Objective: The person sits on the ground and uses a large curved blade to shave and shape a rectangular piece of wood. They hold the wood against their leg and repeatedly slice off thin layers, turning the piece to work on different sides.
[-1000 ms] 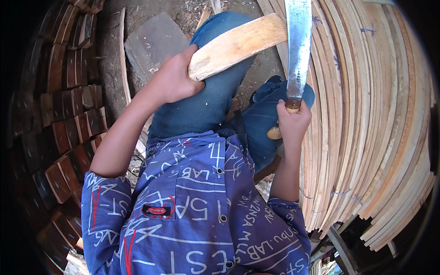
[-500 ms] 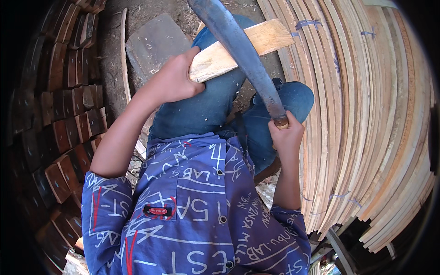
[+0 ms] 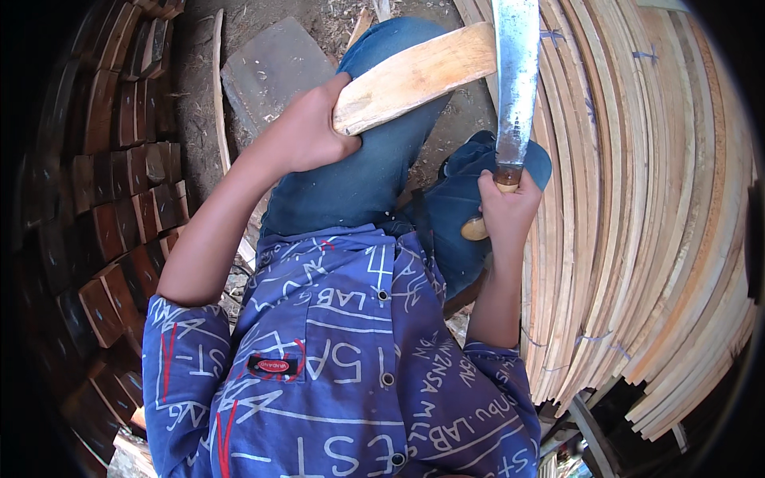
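A short, pale wooden piece (image 3: 418,76) lies slantwise above my bent leg, its far end tapered and pointing right. My left hand (image 3: 320,127) is closed round its near end. In my right hand (image 3: 508,205) is the handle of a machete (image 3: 516,88), its broad steel blade raised away from me and apart from the wood. The blade's tip runs out of the top of the picture. Below my fist shows the rounded butt of the handle.
Long curved-looking pale wooden strips (image 3: 637,223), tied with thin bands, are stacked along my right. Dark wooden blocks (image 3: 103,231) are piled on the left. A flat grey slab (image 3: 275,72) and a thin strip (image 3: 219,103) lie on the chip-strewn ground ahead.
The machete has swung right, from across the wooden piece to upright beside its far end. The wooden piece has tilted slightly, while my left hand keeps its hold.
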A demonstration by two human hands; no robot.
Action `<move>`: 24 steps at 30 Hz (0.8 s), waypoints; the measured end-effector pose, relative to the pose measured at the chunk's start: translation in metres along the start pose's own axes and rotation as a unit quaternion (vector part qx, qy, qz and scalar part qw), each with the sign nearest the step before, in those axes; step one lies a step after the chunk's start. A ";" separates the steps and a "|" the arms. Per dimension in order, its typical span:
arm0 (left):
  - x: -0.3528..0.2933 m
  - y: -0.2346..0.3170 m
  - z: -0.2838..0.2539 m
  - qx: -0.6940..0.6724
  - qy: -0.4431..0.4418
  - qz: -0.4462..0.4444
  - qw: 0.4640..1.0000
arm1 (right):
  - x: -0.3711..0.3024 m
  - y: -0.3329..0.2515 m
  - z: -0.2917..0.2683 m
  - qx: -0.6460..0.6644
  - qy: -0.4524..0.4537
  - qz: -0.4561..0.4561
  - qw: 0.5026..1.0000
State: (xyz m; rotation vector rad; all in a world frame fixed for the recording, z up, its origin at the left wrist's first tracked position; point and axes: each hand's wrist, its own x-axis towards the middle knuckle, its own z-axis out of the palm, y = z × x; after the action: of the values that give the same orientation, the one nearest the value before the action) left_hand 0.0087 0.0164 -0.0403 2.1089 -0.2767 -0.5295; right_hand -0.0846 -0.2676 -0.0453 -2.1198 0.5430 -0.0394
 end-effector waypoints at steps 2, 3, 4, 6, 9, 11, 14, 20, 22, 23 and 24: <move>0.002 0.000 0.000 0.004 0.001 0.007 1.000 | -0.002 -0.004 0.005 -0.059 0.004 -0.036 0.998; 0.001 -0.004 -0.001 -0.001 -0.002 0.011 1.000 | -0.002 -0.007 0.004 -0.056 -0.004 -0.040 0.998; 0.000 -0.005 0.000 -0.008 -0.006 0.016 1.000 | -0.002 -0.009 0.001 -0.056 -0.010 -0.043 0.997; 0.002 -0.002 -0.004 -0.027 -0.027 -0.009 0.999 | 0.004 -0.012 -0.005 -0.047 -0.010 -0.023 0.999; 0.003 0.000 -0.002 -0.021 -0.045 -0.030 0.998 | 0.009 -0.015 0.006 0.063 0.012 0.050 0.997; 0.005 0.000 -0.003 -0.018 -0.034 -0.015 0.999 | 0.007 -0.005 0.014 -0.005 0.005 -0.018 1.000; 0.003 -0.005 -0.001 -0.033 -0.013 0.015 0.999 | 0.004 -0.002 0.014 -0.046 0.010 -0.109 0.993; 0.002 0.001 -0.002 -0.027 -0.008 0.004 1.000 | 0.007 -0.018 0.015 0.005 0.004 -0.013 1.000; 0.004 -0.001 0.001 -0.030 -0.015 0.003 0.999 | -0.003 -0.014 0.025 -0.042 0.011 -0.070 0.997; 0.005 -0.002 0.000 -0.034 -0.015 0.003 0.999 | -0.004 -0.014 0.025 -0.058 -0.005 -0.091 0.994; 0.004 -0.004 -0.002 -0.037 -0.015 0.003 0.999 | -0.005 -0.015 0.025 -0.075 -0.020 -0.111 0.991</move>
State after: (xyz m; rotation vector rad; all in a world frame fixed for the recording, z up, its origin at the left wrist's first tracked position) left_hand 0.0131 0.0187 -0.0440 2.0295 -0.2769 -0.5606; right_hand -0.0778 -0.2391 -0.0465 -2.3146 0.2920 -0.0833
